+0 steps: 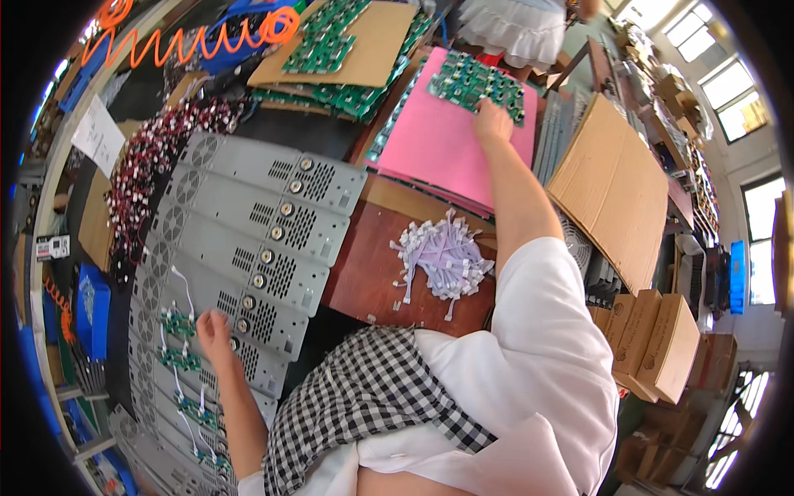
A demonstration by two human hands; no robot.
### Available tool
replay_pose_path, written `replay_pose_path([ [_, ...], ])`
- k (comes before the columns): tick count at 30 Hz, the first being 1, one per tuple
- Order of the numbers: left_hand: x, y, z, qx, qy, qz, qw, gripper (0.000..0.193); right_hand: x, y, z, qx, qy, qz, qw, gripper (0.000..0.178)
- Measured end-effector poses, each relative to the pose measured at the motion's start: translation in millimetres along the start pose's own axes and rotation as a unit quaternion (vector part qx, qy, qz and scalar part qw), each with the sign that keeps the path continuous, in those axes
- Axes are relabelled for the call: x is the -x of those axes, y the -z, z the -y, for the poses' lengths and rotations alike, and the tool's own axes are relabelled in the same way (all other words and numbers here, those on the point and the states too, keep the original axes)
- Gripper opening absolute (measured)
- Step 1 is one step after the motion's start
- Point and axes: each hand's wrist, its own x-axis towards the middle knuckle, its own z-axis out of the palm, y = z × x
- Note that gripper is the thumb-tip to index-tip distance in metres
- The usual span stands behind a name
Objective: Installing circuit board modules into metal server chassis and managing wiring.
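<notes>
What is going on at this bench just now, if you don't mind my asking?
A person is working with both hands. The right hand is stretched out to the green circuit boards on a pink sheet. The left hand is beside a small green board, above the overlapping grey metal panels. More small boards with white leads lie there, and a pile of pale cables sits nearby.

At one o'clock of the view, a group of green circuit boards [471, 83], dotted with many small parts, lies flat near the far edge of a pink sheet [430, 145], turned slightly clockwise. At eight o'clock, four smaller green boards [179, 359], with thin white cables [184, 289], lie in an uneven row on grey metal panels [223, 231], each board apart from its neighbour.
</notes>
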Motion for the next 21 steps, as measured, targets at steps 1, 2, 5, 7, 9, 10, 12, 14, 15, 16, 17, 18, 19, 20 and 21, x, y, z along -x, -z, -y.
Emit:
replay_pose_path([
  [1,9,-12,-9,0.024,0.02,0.033,0.999,0.035,-3,2,0,-0.001,0.023,0.012,1.0,0.017],
  [2,16,-23,-15,0.052,0.036,0.07,0.996,0.035,0,7,6,-0.006,0.051,-0.006,0.999,0.015],
  [5,31,-52,-28,0.09,0.07,0.15,0.982,0.035,8,35,27,-0.029,0.091,-0.025,0.995,0.012],
  [7,35,-62,-33,0.105,0.081,0.189,0.973,0.035,14,44,44,-0.048,0.11,-0.032,0.992,0.011],
  [9,37,-71,-38,0.118,0.095,0.259,0.954,0.037,14,54,53,-0.07,0.116,0.006,0.991,0.011],
  [10,39,-72,-34,0.124,0.096,0.262,0.952,0.037,13,48,47,-0.075,0.11,0.014,0.991,0.022],
  [12,46,-69,-31,0.143,0.112,0.269,0.946,0.036,16,40,31,-0.037,0.115,0.01,0.993,0.028],
  [14,52,-66,-28,0.161,0.147,0.269,0.938,0.032,13,31,14,0.0,0.125,0.004,0.992,0.036],
  [15,55,-61,-25,0.168,0.142,0.264,0.939,0.032,11,24,7,-0.016,0.099,0.042,0.994,0.042],
  [16,59,-57,-21,0.164,0.159,0.256,0.939,0.031,11,21,2,-0.031,0.071,0.084,0.993,0.048],
  [17,61,-55,-18,0.159,0.177,0.246,0.939,0.03,10,18,-2,-0.03,0.079,0.083,0.993,0.048],
  [18,63,-52,-16,0.159,0.178,0.246,0.939,0.029,13,17,-4,-0.034,0.079,0.067,0.994,0.048],
  [19,64,-51,-14,0.161,0.18,0.239,0.94,0.029,13,15,-5,-0.039,0.078,0.051,0.995,0.048],
  [20,65,-50,-12,0.16,0.183,0.24,0.94,0.029,12,13,-4,-0.046,0.068,0.041,0.996,0.043],
  [21,66,-49,-11,0.157,0.186,0.241,0.94,0.028,10,13,-3,-0.047,0.074,0.048,0.995,0.043],
])
